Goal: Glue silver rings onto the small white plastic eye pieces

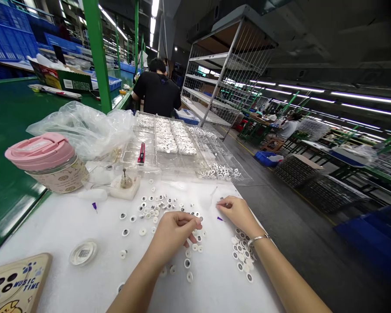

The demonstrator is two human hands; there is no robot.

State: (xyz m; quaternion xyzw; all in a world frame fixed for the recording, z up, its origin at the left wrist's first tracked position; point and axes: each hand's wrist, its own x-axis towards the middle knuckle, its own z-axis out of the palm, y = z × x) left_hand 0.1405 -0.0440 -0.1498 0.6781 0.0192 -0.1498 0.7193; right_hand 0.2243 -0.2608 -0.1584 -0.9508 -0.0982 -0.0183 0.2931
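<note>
My left hand is closed in a pinch above the middle of the white work surface. A small white round part shows at its thumb and forefinger tips. My right hand, with a bracelet on the wrist, is pinched near the surface's right edge; what sits in its fingertips is too small to name. Just below those fingers lies a purple dispensing needle tip. Many white discs, some with dark centres, are scattered around my left hand. Another cluster of discs lies beside my right forearm.
Behind stand clear divided trays of white parts, with a red box cutter. At left are a pink-lidded cup, plastic bag, small bottle in a white block, round clear dish and phone. A person sits ahead.
</note>
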